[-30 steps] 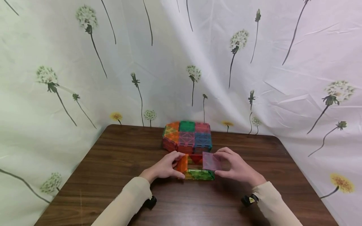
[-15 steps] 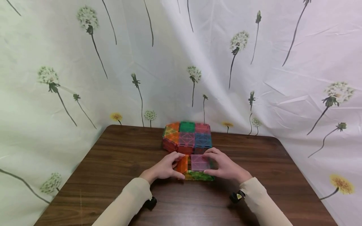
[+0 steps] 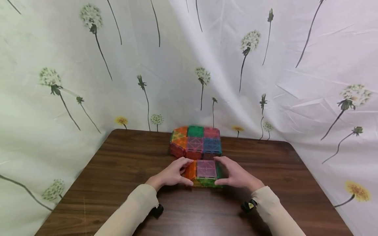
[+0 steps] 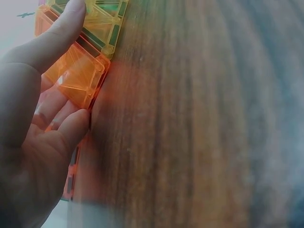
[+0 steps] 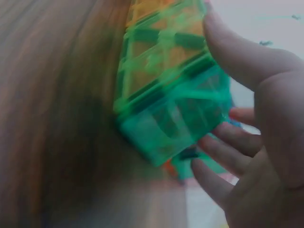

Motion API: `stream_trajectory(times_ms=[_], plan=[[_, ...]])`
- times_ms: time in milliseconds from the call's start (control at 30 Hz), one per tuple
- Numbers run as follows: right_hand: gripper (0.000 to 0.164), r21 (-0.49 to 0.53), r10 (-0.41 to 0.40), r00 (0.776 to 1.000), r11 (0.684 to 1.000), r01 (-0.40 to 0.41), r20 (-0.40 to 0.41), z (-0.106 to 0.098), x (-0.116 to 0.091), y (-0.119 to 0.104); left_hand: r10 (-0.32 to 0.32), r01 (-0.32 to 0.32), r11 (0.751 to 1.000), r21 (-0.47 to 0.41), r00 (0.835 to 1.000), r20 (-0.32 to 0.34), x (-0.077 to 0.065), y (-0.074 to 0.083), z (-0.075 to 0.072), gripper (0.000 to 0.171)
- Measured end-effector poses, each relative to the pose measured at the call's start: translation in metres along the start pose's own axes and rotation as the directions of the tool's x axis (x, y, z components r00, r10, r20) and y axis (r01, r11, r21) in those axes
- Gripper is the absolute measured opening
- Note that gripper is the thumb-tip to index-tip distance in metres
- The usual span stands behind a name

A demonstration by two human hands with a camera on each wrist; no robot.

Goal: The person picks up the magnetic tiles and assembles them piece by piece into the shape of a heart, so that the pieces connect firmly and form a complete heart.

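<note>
A small box of see-through magnetic tiles stands on the table, with an orange slanted left end, a green front and a teal right end (image 5: 175,118). A purple square tile (image 3: 206,168) lies flat on its top. My left hand (image 3: 171,173) holds the orange tiles (image 4: 78,76), thumb at the front and fingers curled behind. At the other end my right hand (image 3: 237,173) spans the box, thumb at the front corner near the green tile (image 5: 161,52) and index finger at the back corner. Its other fingers are spread beside the teal end.
Directly behind is a larger magnetic-tile block (image 3: 195,142) in orange, green, pink and blue. The dark wooden table (image 3: 130,147) meets a hanging white cloth (image 3: 177,82) printed with dandelions at its far edge. A black wrist strap (image 3: 248,206) sits at my right cuff.
My right hand has moved left with the purple tile and laid it over the box's open top, beside the orange end. The left hand has stayed in place.
</note>
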State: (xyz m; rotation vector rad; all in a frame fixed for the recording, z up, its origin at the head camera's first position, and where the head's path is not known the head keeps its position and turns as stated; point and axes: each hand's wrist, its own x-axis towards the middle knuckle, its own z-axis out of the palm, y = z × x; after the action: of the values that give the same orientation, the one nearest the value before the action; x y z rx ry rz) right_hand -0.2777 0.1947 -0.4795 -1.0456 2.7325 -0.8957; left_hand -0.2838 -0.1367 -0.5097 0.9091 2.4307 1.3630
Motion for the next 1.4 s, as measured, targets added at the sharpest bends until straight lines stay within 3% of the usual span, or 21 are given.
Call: stream_trajectory(times_ms=[133,333,467,667,867,1133,1400], plan=[[0.094,-0.001,0.057,0.998,0.998,-0.057,0.012,0.007,-0.013,0.013,0.018,-0.018,1.0,0.01,1.0,-0.005,0.0,-0.001,0.001,0.083],[0.086,-0.029,-0.029,0.999,0.999,0.029,-0.028,0.015,-0.019,0.021,0.068,-0.067,0.997,0.041,0.998,-0.011,0.0,0.003,0.004,0.084],[0.086,-0.045,-0.041,0.999,0.998,0.04,-0.03,0.014,-0.019,0.02,0.093,-0.092,0.994,0.05,0.996,-0.006,0.002,0.008,0.006,0.085],[0.086,-0.021,-0.005,1.0,1.0,0.005,-0.019,0.012,-0.02,0.017,0.075,-0.074,0.995,0.066,0.997,-0.015,0.002,0.013,0.007,0.086],[0.084,0.024,0.013,0.995,1.0,-0.011,-0.1,0.016,-0.021,0.015,0.075,-0.072,0.997,0.034,0.995,-0.069,-0.001,0.014,0.01,0.09],[0.085,0.179,0.073,0.988,0.983,-0.048,-0.138,0.019,-0.017,0.011,0.072,-0.074,0.997,-0.015,0.993,-0.099,-0.003,0.013,0.009,0.089],[0.087,0.172,0.065,0.987,0.984,-0.04,-0.144,0.023,-0.015,0.008,0.008,-0.013,0.999,-0.039,0.993,-0.121,-0.002,0.015,0.011,0.077]])
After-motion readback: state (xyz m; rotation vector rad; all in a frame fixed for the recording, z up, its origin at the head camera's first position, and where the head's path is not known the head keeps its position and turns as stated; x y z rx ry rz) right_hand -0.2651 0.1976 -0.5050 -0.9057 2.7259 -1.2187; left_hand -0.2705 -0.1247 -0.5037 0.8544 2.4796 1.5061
